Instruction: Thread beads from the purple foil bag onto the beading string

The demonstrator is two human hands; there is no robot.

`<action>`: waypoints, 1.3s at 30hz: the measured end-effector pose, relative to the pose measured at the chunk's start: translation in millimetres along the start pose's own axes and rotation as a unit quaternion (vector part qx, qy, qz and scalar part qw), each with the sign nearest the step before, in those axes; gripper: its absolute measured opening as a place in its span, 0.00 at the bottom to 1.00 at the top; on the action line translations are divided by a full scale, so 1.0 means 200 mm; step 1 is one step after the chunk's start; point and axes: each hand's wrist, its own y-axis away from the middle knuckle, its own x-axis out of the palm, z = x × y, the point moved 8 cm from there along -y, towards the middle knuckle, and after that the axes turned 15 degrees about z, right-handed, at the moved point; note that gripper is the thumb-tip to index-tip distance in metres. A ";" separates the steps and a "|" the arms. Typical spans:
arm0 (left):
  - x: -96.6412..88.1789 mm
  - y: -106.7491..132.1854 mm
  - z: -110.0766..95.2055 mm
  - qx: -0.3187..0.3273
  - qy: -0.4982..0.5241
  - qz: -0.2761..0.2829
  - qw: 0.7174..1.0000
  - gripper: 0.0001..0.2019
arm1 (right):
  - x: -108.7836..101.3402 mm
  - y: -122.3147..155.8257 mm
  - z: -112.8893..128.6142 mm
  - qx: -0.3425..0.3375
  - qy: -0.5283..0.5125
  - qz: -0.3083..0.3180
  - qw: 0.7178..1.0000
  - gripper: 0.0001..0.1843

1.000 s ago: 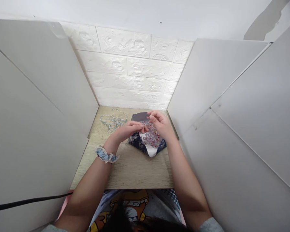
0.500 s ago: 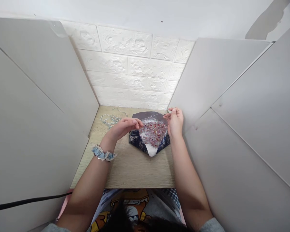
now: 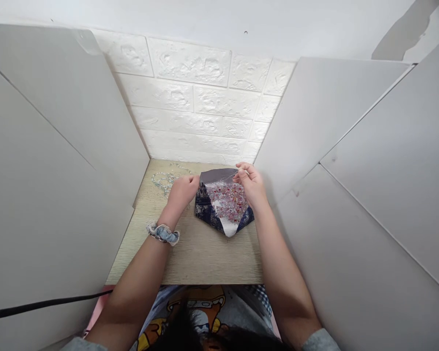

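A folded dark blue patterned paper holder [image 3: 207,214] rests on the table, its grey back flap standing behind a heap of small pink, red and clear beads [image 3: 229,202]. Over the far right part of the beads, my right hand [image 3: 251,184] pinches a thin, pale thread [image 3: 234,174] between thumb and fingers. My left hand [image 3: 183,192] is closed at the holder's left edge; what its fingers hold is hidden. Just beyond that hand lies a loose strand of pale green and white beads [image 3: 164,181].
The pale wooden table [image 3: 212,263] ends in front of my body. A white brick-pattern wall [image 3: 205,122] stands behind it. Grey panels rise close on the left [image 3: 76,122] and right [image 3: 314,126]. A black cable [image 3: 51,303] hangs at lower left.
My left hand has moved left and down from above the beads to the holder's left edge, its fingers now curled in. My right hand has shifted left over the holder.
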 end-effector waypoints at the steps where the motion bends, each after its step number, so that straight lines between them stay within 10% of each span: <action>1: 0.00 0.00 0.00 -0.003 -0.038 -0.012 0.999 0.17 | 0.03 0.00 0.01 0.000 0.014 0.020 1.000 0.14; 5: 0.02 0.00 -0.07 0.066 -0.032 -0.007 0.997 0.12 | 0.15 0.01 0.06 -0.025 0.112 0.085 0.990 0.09; 11: 0.17 0.03 -0.20 0.182 0.226 0.191 0.938 0.16 | 0.26 0.02 0.06 -0.031 0.182 0.118 0.976 0.07; 21: 0.23 0.03 -0.17 0.155 -0.026 0.198 0.967 0.14 | 0.19 0.01 -0.03 0.060 0.210 0.097 0.971 0.08; 28: 0.22 0.05 -0.19 0.183 -0.110 0.179 0.960 0.11 | 0.25 0.10 -0.27 0.249 0.360 0.327 0.838 0.06; 39: 0.13 0.04 -0.01 0.056 0.061 0.304 0.949 0.09 | 0.21 0.09 -0.26 0.264 0.465 0.272 0.800 0.10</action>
